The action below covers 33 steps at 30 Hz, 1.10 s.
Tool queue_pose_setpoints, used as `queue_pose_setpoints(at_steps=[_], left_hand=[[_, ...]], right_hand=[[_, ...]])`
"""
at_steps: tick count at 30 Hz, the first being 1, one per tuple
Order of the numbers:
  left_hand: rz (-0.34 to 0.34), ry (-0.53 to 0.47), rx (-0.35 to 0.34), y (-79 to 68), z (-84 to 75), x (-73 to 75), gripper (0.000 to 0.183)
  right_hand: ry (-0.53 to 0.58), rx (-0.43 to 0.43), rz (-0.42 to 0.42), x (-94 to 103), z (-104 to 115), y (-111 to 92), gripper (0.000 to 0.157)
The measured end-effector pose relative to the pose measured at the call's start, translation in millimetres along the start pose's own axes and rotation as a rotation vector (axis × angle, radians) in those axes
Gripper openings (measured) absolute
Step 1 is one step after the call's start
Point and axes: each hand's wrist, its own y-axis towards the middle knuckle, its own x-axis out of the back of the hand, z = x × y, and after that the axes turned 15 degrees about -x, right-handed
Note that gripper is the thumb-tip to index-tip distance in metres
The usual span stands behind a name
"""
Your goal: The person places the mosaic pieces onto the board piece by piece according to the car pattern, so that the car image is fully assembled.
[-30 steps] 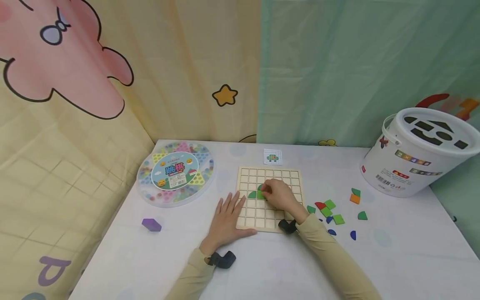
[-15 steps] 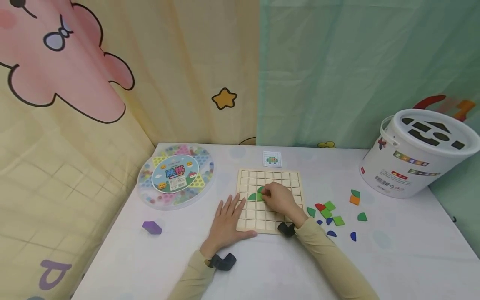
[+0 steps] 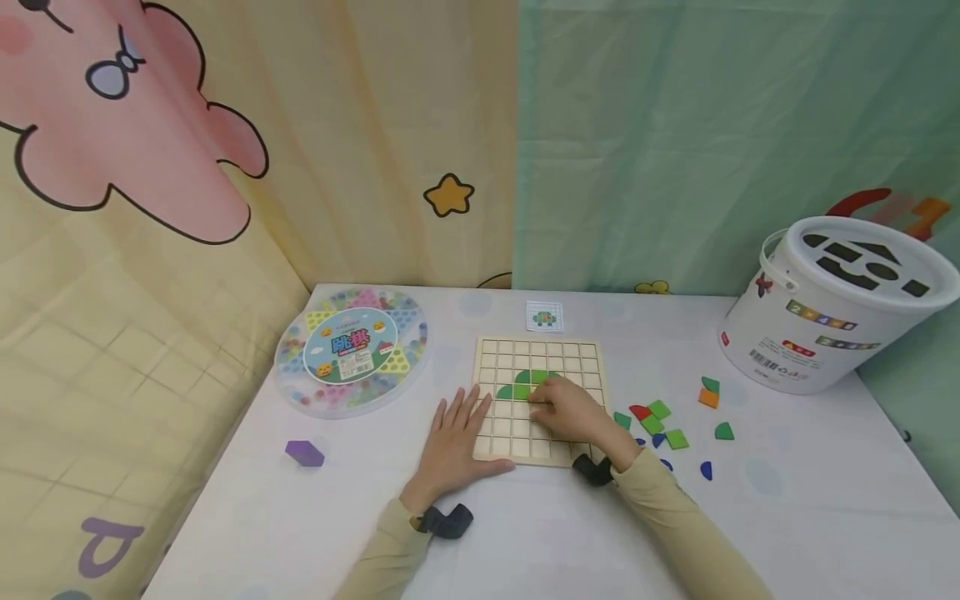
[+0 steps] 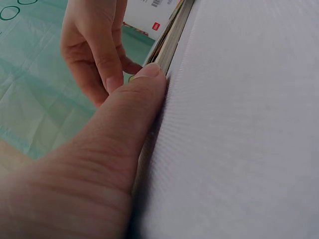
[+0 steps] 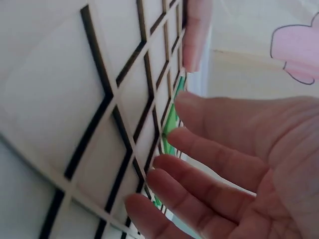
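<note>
A wooden grid board (image 3: 517, 429) lies on the table with several green square and quarter-round tiles (image 3: 522, 392) set in its cells. My left hand (image 3: 453, 450) rests at its left side, fingers spread over the edge and thumb along the near edge. In the left wrist view the left thumb (image 4: 134, 94) lies against the board's side. My right hand (image 3: 573, 410) is over the board's middle, its fingertips beside the green tiles. The right wrist view shows the right thumb (image 5: 219, 117) and loosely bent fingers apart, with nothing visible between them. The hand partly hides the rightmost tile.
Loose green, red, orange and blue tiles (image 3: 677, 439) lie right of the board. A small pattern card (image 3: 543, 317) is behind it. A round Chinese checkers box (image 3: 351, 350) and a purple block (image 3: 304, 453) are at left. A white bucket (image 3: 810, 333) stands back right.
My right hand has shifted right and toward me, uncovering a green square tile and part of a green quarter-round tile in the upper row. My left hand stays in place.
</note>
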Motion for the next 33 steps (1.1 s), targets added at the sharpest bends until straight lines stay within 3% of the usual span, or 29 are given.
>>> queue_pose_setpoints(at_steps=[4, 11, 16, 21, 25, 33], left_hand=[[-0.002, 0.002, 0.0, -1.0, -0.4, 1.1, 0.104], [-0.002, 0.011, 0.004, -1.1, 0.1, -0.2, 0.104], [0.002, 0.014, 0.004, -0.4, 1.6, -1.3, 0.105], [-0.008, 0.01, -0.003, 0.1, 1.6, -0.6, 0.104], [-0.008, 0.011, -0.002, -0.1, 1.4, -0.2, 0.104], [-0.006, 0.003, 0.0, -0.5, 0.6, 0.3, 0.104]], right_hand=[[0.115, 0.068, 0.042, 6.8, -11, -14, 0.027], [0.242, -0.043, -0.006, 24.5, -44, -42, 0.026], [0.221, -0.165, -0.124, 45.8, -78, -59, 0.025], [0.131, -0.37, -0.237, 65.8, -111, -74, 0.031], [0.078, -0.503, -0.236, 83.1, -131, -84, 0.038], [0.016, -0.626, -0.208, 95.8, -158, -93, 0.042]])
